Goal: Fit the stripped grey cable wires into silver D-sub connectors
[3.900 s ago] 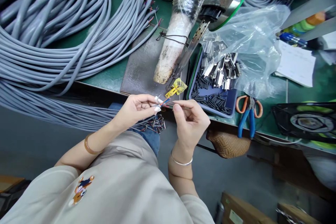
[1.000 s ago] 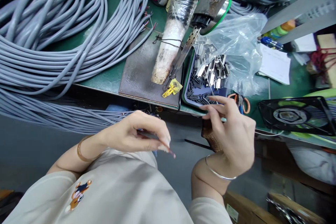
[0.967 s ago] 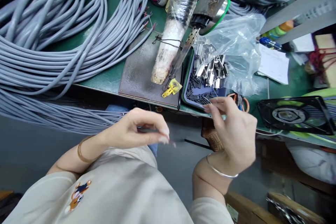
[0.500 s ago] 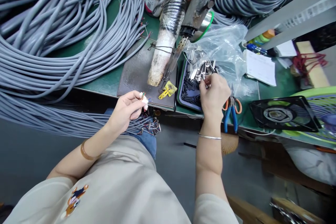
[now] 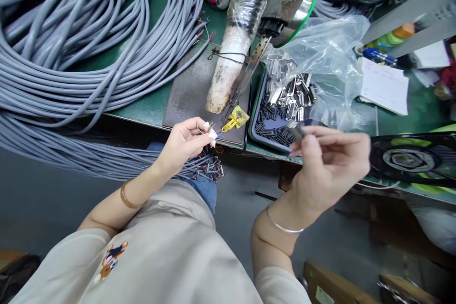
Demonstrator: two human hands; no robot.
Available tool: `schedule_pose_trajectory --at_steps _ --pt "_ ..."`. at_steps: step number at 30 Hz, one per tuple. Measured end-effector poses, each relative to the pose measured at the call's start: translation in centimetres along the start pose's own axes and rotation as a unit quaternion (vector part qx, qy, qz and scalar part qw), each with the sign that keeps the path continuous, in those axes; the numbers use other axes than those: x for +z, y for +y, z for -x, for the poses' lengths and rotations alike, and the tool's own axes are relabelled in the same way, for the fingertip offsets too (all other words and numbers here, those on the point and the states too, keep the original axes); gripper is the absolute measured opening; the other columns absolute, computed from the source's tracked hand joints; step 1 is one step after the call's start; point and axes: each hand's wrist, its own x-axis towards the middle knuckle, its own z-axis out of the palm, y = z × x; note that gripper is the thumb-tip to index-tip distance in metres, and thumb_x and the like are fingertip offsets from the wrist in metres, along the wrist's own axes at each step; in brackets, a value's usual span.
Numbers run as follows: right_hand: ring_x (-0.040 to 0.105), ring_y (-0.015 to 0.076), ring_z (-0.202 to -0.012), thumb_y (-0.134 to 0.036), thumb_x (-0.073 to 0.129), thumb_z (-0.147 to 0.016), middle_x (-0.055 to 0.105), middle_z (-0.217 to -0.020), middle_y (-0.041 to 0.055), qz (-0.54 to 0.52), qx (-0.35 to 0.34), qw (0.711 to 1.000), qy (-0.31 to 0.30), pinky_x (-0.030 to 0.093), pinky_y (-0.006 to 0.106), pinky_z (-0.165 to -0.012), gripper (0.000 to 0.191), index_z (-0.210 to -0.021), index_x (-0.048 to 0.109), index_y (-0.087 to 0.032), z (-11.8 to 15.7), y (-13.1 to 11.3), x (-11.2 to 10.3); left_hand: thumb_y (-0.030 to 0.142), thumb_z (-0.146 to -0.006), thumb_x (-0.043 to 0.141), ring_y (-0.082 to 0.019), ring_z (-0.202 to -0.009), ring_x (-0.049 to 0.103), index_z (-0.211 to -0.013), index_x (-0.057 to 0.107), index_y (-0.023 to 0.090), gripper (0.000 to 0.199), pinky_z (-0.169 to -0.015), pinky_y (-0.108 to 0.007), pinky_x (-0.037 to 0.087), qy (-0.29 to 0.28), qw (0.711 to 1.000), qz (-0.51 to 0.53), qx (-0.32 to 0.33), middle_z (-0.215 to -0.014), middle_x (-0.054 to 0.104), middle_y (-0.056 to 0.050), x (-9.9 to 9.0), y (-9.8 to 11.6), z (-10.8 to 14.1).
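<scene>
I see my left hand (image 5: 183, 145) pinching the wire end (image 5: 211, 129) at the counter (image 5: 149, 107) edge; right hand (image 5: 329, 164) nips a shell (image 5: 296, 129) (blurred). A loose grip could drop it.

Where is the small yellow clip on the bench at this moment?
In the head view, the yellow clip lies near the front edge of the dark metal plate, between the left hand and the blue tray.
</scene>
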Motion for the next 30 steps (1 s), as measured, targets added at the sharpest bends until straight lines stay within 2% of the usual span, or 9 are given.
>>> schedule_pose_trajectory --at_steps 4,6,9,12,15,18,22,28,30 --pt "0.060 0.0076 -0.050 -0.015 0.075 -0.088 0.078 -0.089 -0.0016 -0.079 0.060 0.988 -0.120 0.045 0.022 -0.042 0.020 -0.081 0.058 -0.022 4.1 -2.2 1.6 0.025 -0.062 0.089 0.001 -0.037 0.029 -0.069 0.060 0.015 0.031 -0.036 -0.017 0.014 0.001 1.000 -0.008 -0.008 -0.058 0.064 0.001 0.4 -0.3 -0.2" --pt "0.064 0.0070 -0.051 -0.013 0.073 -0.090 0.079 -0.095 -0.0019 -0.087 0.080 0.983 -0.139 0.050 0.022 -0.045 0.018 -0.082 0.059 -0.022 5.1 -2.0 2.6 0.026 -0.062 0.089 0.001 -0.037 0.029 -0.069 0.060 0.015 0.032 -0.036 -0.016 0.014 -0.004 1.000 -0.021 -0.011 -0.057 0.064 0.002 0.5 -0.2 -0.1" --pt "0.073 0.0109 -0.066 -0.012 0.074 -0.089 0.078 -0.096 -0.0012 -0.062 0.044 0.993 -0.087 0.060 0.026 -0.060 0.017 -0.083 0.061 -0.022 5.5 -1.4 3.8 0.028 -0.065 0.090 0.001 -0.036 0.028 -0.071 0.060 0.016 0.032 -0.035 -0.017 0.013 -0.011 0.999 -0.043 -0.005 -0.058 0.065 0.002 0.3 -0.1 0.1" --pt "0.074 0.0154 -0.081 -0.013 0.073 -0.090 0.075 -0.095 -0.0004 -0.031 -0.013 0.999 -0.026 0.063 0.031 -0.067 0.016 -0.084 0.063 -0.024 5.3 -0.9 4.4 0.030 -0.069 0.089 0.000 -0.036 0.029 -0.071 0.061 0.016 0.031 -0.035 -0.017 0.014 -0.016 0.998 -0.054 0.020 -0.060 0.066 0.001 0.1 -0.3 0.1" --pt "0.073 0.0165 -0.082 -0.014 0.071 -0.091 0.073 -0.095 -0.0012 0.004 -0.036 0.999 -0.015 0.065 0.034 -0.067 0.017 -0.085 0.063 -0.027 5.3 -0.6 4.6 0.032 -0.072 0.088 -0.001 -0.037 0.032 -0.071 0.062 0.017 0.030 -0.035 -0.017 0.017 -0.017 0.997 -0.064 0.040 -0.061 0.068 0.000 -0.1 -0.7 0.0" --pt "0.075 0.0178 -0.086 -0.015 0.073 -0.091 0.075 -0.098 -0.0022 0.037 -0.073 0.997 -0.010 0.067 0.037 -0.074 0.017 -0.090 0.066 -0.030 5.5 -0.5 4.8 0.032 -0.074 0.087 -0.001 -0.039 0.034 -0.073 0.064 0.017 0.027 -0.037 -0.017 0.020 -0.015 0.996 -0.072 0.051 -0.065 0.071 -0.001 -0.1 -1.0 0.1" --pt "0.077 0.0198 -0.094 -0.015 0.073 -0.091 0.078 -0.104 -0.0005 0.021 -0.119 0.993 0.009 0.068 0.037 -0.080 0.016 -0.100 0.070 -0.028 6.0 -0.3 5.4 0.032 -0.073 0.089 0.000 -0.041 0.032 -0.074 0.064 0.016 0.029 -0.040 -0.016 0.025 -0.019 0.996 -0.062 0.055 -0.064 0.068 0.002 0.0 -1.1 0.3" --pt "0.077 0.0209 -0.095 -0.014 0.072 -0.092 0.078 -0.105 0.0030 -0.067 -0.045 0.995 -0.057 0.069 0.040 -0.080 0.012 -0.097 0.068 -0.025 6.8 -0.1 5.8 0.036 -0.066 0.093 -0.001 -0.042 0.033 -0.073 0.062 0.016 0.037 -0.040 -0.017 0.025 -0.027 0.996 -0.080 0.023 -0.061 0.061 0.004 0.1 -1.0 0.4" --pt "0.078 0.0196 -0.091 -0.014 0.072 -0.091 0.078 -0.103 0.0026 -0.079 -0.027 0.995 -0.050 0.069 0.038 -0.077 0.011 -0.095 0.067 -0.024 7.0 0.1 5.9 0.035 -0.067 0.092 0.000 -0.042 0.031 -0.072 0.062 0.016 0.037 -0.039 -0.017 0.023 -0.019 0.996 -0.080 0.031 -0.059 0.057 0.005 0.1 -1.0 0.3"
